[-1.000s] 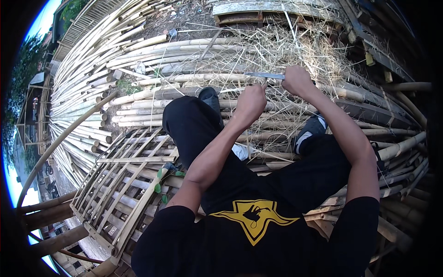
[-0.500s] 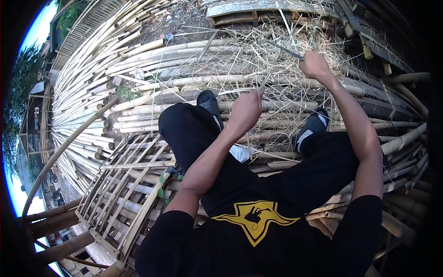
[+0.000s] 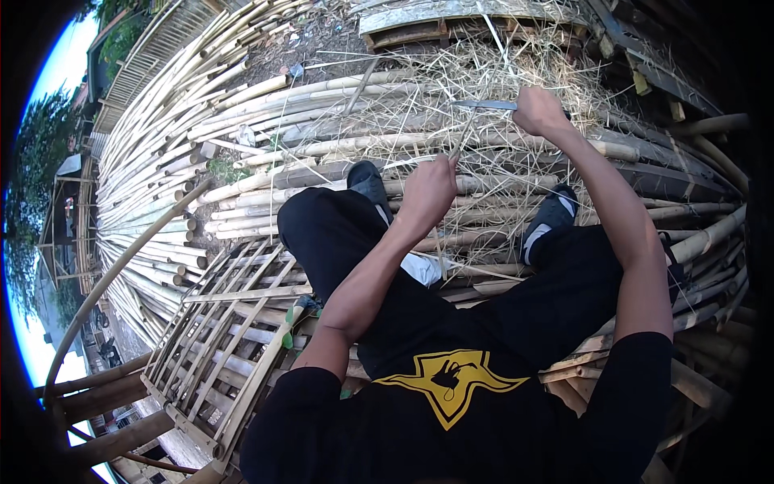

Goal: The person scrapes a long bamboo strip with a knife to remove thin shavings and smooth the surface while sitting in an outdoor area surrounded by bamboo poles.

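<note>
My right hand (image 3: pixel 538 111) is wrapped round the handle of a knife. Its grey blade (image 3: pixel 488 105) points left, lying nearly level above the pile of shavings. Lower and to the left, my left hand (image 3: pixel 430 190) is closed on a thin bamboo strip (image 3: pixel 463 139) that sticks up from the fist toward the blade. Whether blade and strip touch I cannot tell against the tangle behind them. Pale bamboo shavings (image 3: pixel 532 68) lie heaped beyond both hands.
Bamboo poles (image 3: pixel 314 153) cover the ground under my feet and fan out to the left. A slatted bamboo frame (image 3: pixel 234 310) leans beside my left leg. A wooden pallet (image 3: pixel 476 14) stands at the far side, and a bent pole (image 3: pixel 121 262) arches at far left.
The knife blade has swung from slanting up and left to nearly level, and my right hand has shifted slightly left. My left hand still grips the strip in about the same place.
</note>
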### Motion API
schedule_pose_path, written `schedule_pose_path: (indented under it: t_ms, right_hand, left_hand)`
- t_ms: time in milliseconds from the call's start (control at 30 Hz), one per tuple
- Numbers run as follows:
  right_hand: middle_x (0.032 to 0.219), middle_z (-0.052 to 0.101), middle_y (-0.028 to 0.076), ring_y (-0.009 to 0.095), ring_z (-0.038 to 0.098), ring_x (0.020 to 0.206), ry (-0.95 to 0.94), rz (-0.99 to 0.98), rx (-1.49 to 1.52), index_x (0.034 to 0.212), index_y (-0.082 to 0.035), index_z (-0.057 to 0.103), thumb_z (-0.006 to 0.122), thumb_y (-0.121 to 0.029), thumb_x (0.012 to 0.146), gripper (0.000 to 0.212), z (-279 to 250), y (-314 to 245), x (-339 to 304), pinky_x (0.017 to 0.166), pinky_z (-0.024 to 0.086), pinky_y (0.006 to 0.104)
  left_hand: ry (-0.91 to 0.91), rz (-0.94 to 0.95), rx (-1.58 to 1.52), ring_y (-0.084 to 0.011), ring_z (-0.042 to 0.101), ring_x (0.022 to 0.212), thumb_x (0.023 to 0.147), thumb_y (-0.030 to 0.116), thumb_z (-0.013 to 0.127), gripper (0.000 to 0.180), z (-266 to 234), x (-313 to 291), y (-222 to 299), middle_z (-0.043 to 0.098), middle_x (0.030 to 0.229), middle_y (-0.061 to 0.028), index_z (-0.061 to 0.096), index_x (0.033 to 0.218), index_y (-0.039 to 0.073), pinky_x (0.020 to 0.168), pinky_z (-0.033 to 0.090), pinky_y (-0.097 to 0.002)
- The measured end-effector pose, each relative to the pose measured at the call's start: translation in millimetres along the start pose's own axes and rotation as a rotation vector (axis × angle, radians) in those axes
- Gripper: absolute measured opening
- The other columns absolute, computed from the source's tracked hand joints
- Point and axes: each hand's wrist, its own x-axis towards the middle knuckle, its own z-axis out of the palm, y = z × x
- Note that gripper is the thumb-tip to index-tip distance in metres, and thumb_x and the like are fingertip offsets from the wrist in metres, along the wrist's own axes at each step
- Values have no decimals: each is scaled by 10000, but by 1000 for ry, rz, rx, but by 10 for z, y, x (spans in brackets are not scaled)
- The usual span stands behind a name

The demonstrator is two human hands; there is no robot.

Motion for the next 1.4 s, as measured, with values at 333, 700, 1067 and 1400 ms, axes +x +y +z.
schedule_pose_path:
  t_ms: [333, 700, 1067, 1400]
  right_hand:
    - [1031, 608, 303, 435, 584, 1012, 350, 631, 248, 995, 42, 646, 507, -226, 759, 383, 66, 2206, 237, 879, 464, 469]
    - [468, 315, -38, 88, 274, 358, 101, 294, 878, 718, -66, 527, 523, -578, 854, 530, -188, 920, 254, 357, 246, 272]
    - [503, 370, -53, 57, 312, 370, 291, 117, 1232, 818, -27, 532, 647, -397, 852, 388, -404, 66, 102, 343, 239, 240]
    - [497, 330, -72, 36, 264, 366, 197, 110, 1347, 824, -46, 524, 566, -303, 925, 279, -436, 94, 66, 347, 202, 234]
  left_hand:
    - [-80, -7, -195, -456, 556, 593, 946, 202, 446, 295, -130, -392, -138, 552, 603, -252, 543, 799, -35, 554, 423, -519]
    - [-457, -296, -754, -100, 328, 475, 982, 389, 413, 481, -83, -131, -244, 389, 508, 7, 469, 658, 38, 463, 310, -275]
    - [-625, -233, -1020, -31, 248, 412, 1003, 413, 345, 417, -170, -42, -119, 295, 521, 72, 426, 742, 98, 369, 209, -212]
    - [-462, -225, -953, -43, 390, 443, 952, 393, 494, 385, -147, 8, 78, 436, 571, 37, 559, 848, 28, 388, 308, -218]
